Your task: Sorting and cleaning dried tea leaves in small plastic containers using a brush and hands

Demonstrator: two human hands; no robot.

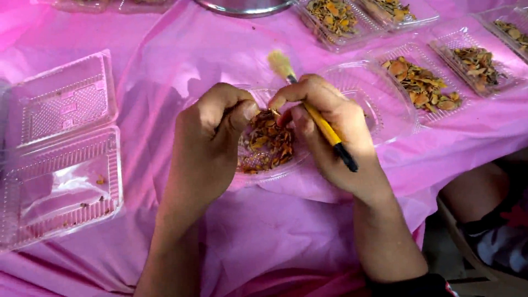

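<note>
Both hands at frame centre: left hand (212, 137) pinching rim of clear container (258, 170) with brown dried pieces (267, 144); right hand (330, 132) closed around yellow brush (316, 118) (bristles up). Sorting step, seemingly; needs gentle picking.

The tray (286, 168) is a clear plastic clamshell lying open on the pink cloth, its lid (379, 99) hinged back toward the upper right. Its near half holds a heap of flakes (268, 144), brown and orange, dry and curled, spread unevenly across the bottom. The brush (313, 113) has a yellow handle with a black end and a pale, bushy tip. It slants across the tray's far edge, tip pointing up and away, black end low and toward the right. Its tip hangs clear of the flakes.
</note>
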